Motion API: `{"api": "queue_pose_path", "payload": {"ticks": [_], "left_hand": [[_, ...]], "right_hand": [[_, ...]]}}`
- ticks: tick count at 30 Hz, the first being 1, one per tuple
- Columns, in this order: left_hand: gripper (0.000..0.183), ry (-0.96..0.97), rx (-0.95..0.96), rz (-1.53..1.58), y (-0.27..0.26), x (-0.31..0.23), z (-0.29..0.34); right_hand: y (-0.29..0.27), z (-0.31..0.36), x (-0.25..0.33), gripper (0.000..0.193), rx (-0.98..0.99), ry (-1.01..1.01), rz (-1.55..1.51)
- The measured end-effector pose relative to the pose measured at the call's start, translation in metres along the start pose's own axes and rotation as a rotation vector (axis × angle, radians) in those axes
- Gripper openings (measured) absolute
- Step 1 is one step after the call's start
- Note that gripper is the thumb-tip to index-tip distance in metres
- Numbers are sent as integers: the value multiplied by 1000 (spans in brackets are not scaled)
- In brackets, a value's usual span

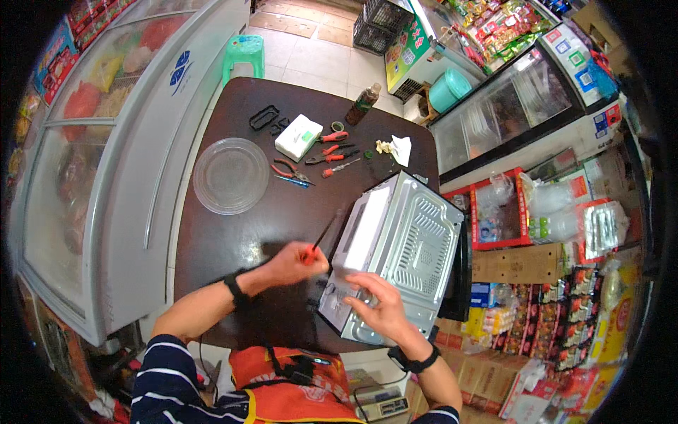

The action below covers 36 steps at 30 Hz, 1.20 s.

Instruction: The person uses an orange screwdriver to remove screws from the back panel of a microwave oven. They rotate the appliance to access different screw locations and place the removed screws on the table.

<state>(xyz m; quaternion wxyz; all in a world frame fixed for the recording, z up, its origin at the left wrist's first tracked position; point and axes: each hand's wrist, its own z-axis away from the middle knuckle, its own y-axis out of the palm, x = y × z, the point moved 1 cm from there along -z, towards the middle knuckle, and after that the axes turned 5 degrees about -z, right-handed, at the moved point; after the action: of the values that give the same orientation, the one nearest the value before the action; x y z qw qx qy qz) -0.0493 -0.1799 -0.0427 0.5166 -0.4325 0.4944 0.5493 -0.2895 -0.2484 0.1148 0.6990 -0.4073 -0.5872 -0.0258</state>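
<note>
My left hand point(300, 263) is closed around the red handle of a screwdriver point(323, 233), whose dark shaft points up and away from me. Just right of it, a microwave oven point(424, 247) rests on the table with its vented grey metal panel facing up. Over the oven's near left corner hovers my right hand point(381, 304), thumb and fingers apart, with nothing visible between them. Whether its fingertips touch the metal I cannot tell. A round clear glass turntable point(231, 175) lies on the far left of the dark table point(247, 261).
Beyond the oven lie red-handled pliers point(288, 171), another screwdriver point(341, 168), a white box point(298, 138), crumpled tissue point(400, 150) and a dark bottle point(363, 104). A chest freezer point(134, 177) flanks the table's left; goods shelves point(501, 212) stand right. A green stool point(244, 55) is behind.
</note>
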Motion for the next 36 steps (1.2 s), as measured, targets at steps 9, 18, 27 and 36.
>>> {"api": "queue_pose_path", "payload": {"ticks": [9,18,27,36], "left_hand": [[26,-224,-425,-571,-71,78,-167],[26,-279,-320,-564,-33,58,-349],[31,-316,-308,-584,-5,79,-447],[33,-16,-235,-559,-58,55,-237]], "right_hand": [[-35,41,-33,36,-179,95,143],[-30,70,-76,33,-198,56,295],[-29,70,-78,30,-197,65,263],[-24,72,-81,31,-232,31,326]]}}
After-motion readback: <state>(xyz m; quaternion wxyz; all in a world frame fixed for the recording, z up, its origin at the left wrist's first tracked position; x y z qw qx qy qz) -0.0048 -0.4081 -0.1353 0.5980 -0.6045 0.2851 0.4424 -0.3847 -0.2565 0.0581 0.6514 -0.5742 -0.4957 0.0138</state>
